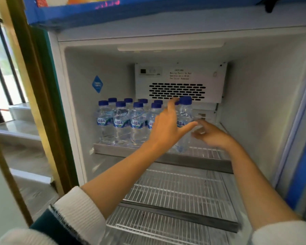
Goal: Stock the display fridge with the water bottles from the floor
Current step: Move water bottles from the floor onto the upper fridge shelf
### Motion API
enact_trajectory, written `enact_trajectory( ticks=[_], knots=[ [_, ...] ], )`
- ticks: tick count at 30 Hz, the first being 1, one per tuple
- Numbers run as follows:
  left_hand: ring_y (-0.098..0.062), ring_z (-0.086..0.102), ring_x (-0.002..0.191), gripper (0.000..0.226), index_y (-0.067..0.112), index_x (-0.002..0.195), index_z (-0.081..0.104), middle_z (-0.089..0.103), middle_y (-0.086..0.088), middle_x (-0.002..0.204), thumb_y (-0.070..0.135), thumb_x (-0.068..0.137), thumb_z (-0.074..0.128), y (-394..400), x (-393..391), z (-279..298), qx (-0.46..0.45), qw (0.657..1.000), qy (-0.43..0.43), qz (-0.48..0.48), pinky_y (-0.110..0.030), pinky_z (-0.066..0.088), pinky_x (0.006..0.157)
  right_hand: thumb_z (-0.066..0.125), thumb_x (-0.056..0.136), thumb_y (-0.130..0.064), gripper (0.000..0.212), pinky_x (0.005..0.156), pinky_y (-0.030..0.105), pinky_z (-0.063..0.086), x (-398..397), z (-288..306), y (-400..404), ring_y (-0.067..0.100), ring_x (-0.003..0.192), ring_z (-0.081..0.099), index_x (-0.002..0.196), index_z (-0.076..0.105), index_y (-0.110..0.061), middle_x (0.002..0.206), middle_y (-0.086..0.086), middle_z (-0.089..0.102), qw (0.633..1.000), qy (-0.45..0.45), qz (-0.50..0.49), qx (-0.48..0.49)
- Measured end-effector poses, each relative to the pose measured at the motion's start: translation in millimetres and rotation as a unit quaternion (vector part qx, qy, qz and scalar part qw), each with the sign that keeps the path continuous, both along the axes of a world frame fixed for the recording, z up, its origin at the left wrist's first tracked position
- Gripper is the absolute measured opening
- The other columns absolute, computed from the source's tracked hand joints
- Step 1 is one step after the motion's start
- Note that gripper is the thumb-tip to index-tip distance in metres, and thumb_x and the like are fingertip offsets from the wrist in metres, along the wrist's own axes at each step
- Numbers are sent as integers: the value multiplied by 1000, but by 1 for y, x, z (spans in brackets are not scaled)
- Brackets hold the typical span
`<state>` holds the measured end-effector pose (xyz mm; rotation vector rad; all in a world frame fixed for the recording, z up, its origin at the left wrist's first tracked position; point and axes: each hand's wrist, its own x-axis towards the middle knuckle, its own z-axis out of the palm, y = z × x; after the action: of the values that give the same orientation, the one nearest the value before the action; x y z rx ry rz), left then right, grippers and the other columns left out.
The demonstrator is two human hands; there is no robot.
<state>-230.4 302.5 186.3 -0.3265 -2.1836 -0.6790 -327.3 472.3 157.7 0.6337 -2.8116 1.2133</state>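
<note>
At the centre of the frame a water bottle (184,121) with a blue cap stands upright on the top wire shelf (207,152) of the display fridge (265,96), at the right end of a cluster of bottles (124,121). The left hand (166,128) reaches in from the lower left and lies against this bottle: its forefinger points up to the cap, its thumb stretches right across the label, so the fingers are spread rather than curled. The right hand (212,133) comes in from the lower right, just beside the bottle's lower half; it is blurred, its fingers look loosely extended toward the bottle, and whether they touch it cannot be told. The other bottles, all blue-capped with blue labels, stand in two or three rows on the left part of the shelf, close together. Behind them on the back wall is a white vent panel (180,82) with dark slots and small print, and a blue diamond sticker (97,84) to its left. Below, two more wire shelves (175,191) fill the lower middle. White sleeve cuffs (78,209) show at the bottom corners.
</note>
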Motion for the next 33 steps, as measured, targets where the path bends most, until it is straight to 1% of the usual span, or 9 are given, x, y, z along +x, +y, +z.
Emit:
enact_trajectory(
  ticks=[6, 16, 18, 20, 23, 26, 28, 30, 33],
  knots=[
    [-34, 63, 90, 84, 6, 138, 32, 64, -17, 103, 58, 81, 66, 8, -17, -2, -69, 994, -7, 82, -36, 47, 69, 63, 89, -41, 56, 89, 32, 50, 21, -27, 6, 18, 104, 61, 140, 41, -28, 121, 4, 61, 999, 15, -17, 30],
    [-36, 65, 97, 77, 4, 132, 36, 57, -17, 120, 58, 84, 63, 1, -22, -9, -140, 976, -52, 156, -36, 47, 66, 62, 89, -46, 56, 88, 30, 49, 27, -28, 4, 17, 103, 59, 138, 44, -25, 121, 5, 62, 999, 24, -9, 31],
    [-33, 65, 95, 85, 4, 139, 29, 57, -14, 121, 61, 85, 59, 2, -21, -6, -180, 963, -48, 197, -33, 41, 60, 61, 89, -47, 56, 87, 29, 48, 27, -28, 5, 16, 102, 59, 137, 46, -24, 120, 4, 63, 999, 17, -8, 36],
    [-28, 66, 89, 99, 5, 151, 9, 60, -13, 117, 63, 86, 56, 2, -22, -5, -219, 951, -46, 214, -32, 40, 57, 61, 89, -48, 56, 86, 27, 46, 28, -28, 5, 15, 101, 59, 137, 46, -24, 120, 3, 63, 999, 14, -10, 43],
    [-27, 66, 85, 105, 14, 154, -9, 59, -15, 122, 64, 86, 54, -7, -27, -5, -231, 951, -53, 200, -36, 52, 60, 61, 89, -48, 55, 84, 25, 44, 28, -28, 5, 14, 99, 59, 136, 47, -24, 118, 3, 63, 998, 20, -13, 50],
    [-32, 65, 85, 92, 19, 151, 13, 54, -17, 130, 55, 85, 64, -15, -30, -7, -161, 976, -72, 127, -43, 57, 69, 61, 89, -47, 54, 82, 24, 42, 30, -28, 6, 14, 98, 58, 135, 49, -23, 117, 3, 63, 999, 20, -9, 46],
    [-26, 59, 68, 85, 17, 148, 21, 53, -18, 129, 45, 84, 70, -17, -32, -11, -102, 991, -75, 45, -44, 57, 71, 62, 88, -46, 53, 82, 24, 43, 31, -28, 6, 14, 97, 58, 134, 50, -23, 115, 3, 63, 998, 27, -7, 47],
    [-19, 53, 60, 86, 16, 149, 21, 52, -18, 132, 41, 84, 72, -20, -33, -14, -77, 995, -58, 1, -43, 57, 72, 63, 88, -45, 51, 83, 26, 45, 31, -29, 5, 14, 97, 59, 133, 51, -23, 112, 3, 64, 999, 34, -9, 42],
    [-21, 61, 69, 89, 19, 153, 16, 42, -18, 146, 41, 86, 70, -25, -29, -20, -92, 996, -22, -4, -40, 55, 77, 64, 89, -42, 47, 90, 33, 50, 33, -31, 2, 17, 101, 60, 129, 55, -21, 114, 6, 64, 997, 70, -24, 21]
  ],
)
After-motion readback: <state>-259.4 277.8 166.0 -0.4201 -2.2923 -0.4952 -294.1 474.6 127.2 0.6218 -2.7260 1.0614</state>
